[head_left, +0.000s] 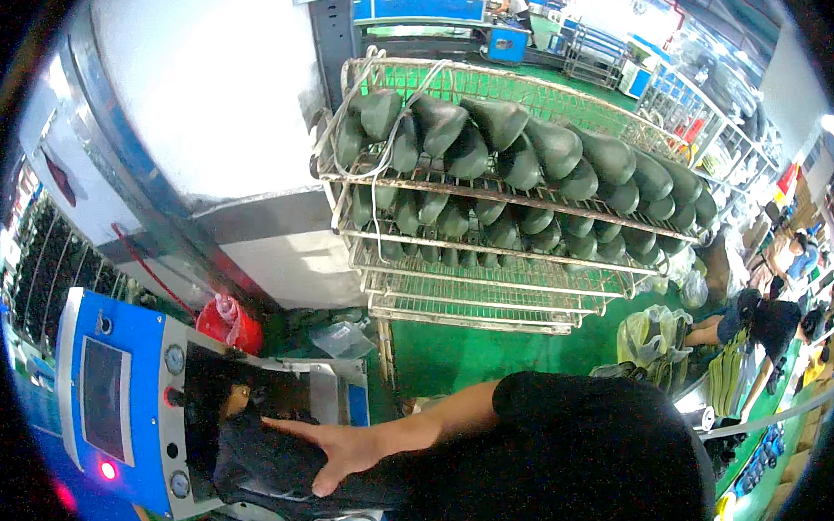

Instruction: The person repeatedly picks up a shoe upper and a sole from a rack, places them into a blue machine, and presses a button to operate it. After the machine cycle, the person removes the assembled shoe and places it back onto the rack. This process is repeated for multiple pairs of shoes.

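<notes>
My right hand (348,448) reaches left from a black short sleeve, open, its index finger stretched out and thumb spread apart. It lies against a dark, soft-looking piece (263,463), whose kind I cannot make out. That piece sits at the mouth of a blue machine (145,362) with a dark screen, round gauges and a lit red lamp. Inside the opening, just beyond my fingertips, shows a small tan part (237,399). My left hand does not show.
A wire rack (488,198) ahead holds rows of dark, shoe-shaped forms (555,145). A red bucket (228,324) and a clear plastic bag (342,341) are behind the machine. At right, a person (773,326) bends near bagged yellow-green pieces (654,335) on the green floor.
</notes>
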`<action>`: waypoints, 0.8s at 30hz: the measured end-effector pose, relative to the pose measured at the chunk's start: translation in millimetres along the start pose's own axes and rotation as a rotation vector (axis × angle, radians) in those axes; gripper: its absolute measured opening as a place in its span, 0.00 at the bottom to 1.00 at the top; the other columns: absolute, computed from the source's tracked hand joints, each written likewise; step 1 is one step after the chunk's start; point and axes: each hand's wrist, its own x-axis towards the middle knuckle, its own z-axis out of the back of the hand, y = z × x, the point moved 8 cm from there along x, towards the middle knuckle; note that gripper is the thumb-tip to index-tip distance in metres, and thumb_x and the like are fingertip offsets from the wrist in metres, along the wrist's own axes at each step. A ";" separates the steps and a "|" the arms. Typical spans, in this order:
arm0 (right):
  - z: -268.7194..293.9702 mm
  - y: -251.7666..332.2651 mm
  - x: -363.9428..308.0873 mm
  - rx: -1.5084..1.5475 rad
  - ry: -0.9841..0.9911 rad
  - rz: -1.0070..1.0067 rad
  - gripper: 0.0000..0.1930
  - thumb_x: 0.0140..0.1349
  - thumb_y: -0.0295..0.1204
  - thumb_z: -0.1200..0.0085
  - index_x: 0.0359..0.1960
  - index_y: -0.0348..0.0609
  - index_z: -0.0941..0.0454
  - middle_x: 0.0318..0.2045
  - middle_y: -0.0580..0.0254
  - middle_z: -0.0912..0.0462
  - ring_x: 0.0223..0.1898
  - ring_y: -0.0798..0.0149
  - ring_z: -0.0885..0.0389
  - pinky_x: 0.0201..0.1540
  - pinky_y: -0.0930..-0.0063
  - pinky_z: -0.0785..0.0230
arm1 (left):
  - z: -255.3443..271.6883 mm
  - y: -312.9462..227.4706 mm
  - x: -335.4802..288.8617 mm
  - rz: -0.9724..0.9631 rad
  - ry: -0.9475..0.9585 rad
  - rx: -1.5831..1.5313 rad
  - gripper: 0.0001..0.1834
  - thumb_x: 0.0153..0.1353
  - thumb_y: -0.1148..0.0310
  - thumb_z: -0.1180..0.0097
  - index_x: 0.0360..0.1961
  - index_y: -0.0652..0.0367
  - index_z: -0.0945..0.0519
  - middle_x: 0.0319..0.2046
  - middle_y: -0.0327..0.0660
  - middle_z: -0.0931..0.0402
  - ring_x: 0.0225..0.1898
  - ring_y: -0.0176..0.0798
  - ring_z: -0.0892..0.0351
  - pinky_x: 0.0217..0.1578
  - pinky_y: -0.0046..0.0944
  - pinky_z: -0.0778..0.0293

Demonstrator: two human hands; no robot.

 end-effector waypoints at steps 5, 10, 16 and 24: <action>-4.5 -10.5 -0.8 -0.059 -0.014 0.076 0.71 0.42 0.54 0.26 0.77 0.40 0.69 0.73 0.46 0.49 0.72 0.55 0.46 0.73 0.63 0.53 | 9.3 -5.1 -1.7 0.130 -0.135 -0.118 0.15 0.69 0.65 0.49 0.45 0.67 0.20 0.33 0.54 0.19 0.34 0.54 0.21 0.35 0.47 0.24; 4.3 -11.1 -12.5 0.061 -0.061 -0.025 0.70 0.45 0.54 0.27 0.76 0.38 0.68 0.73 0.46 0.50 0.72 0.55 0.47 0.74 0.63 0.56 | 1.5 -11.9 -12.8 0.020 -0.182 -0.324 0.14 0.69 0.66 0.49 0.48 0.65 0.21 0.37 0.51 0.20 0.37 0.49 0.21 0.38 0.44 0.25; 35.1 -38.4 -20.2 -0.026 -0.351 0.074 0.60 0.49 0.41 0.28 0.76 0.37 0.60 0.71 0.49 0.43 0.70 0.56 0.43 0.72 0.63 0.52 | -94.5 88.5 -46.6 0.482 -0.401 -1.205 0.16 0.65 0.72 0.51 0.53 0.67 0.26 0.29 0.46 0.19 0.27 0.37 0.20 0.31 0.33 0.25; 78.4 -22.2 -55.3 0.263 -0.693 -0.071 0.39 0.47 0.29 0.35 0.64 0.38 0.33 0.50 0.56 0.19 0.49 0.55 0.19 0.54 0.59 0.24 | -70.2 -63.9 -19.1 0.165 0.460 -0.725 0.17 0.70 0.69 0.51 0.56 0.65 0.22 0.37 0.49 0.17 0.34 0.42 0.16 0.40 0.39 0.21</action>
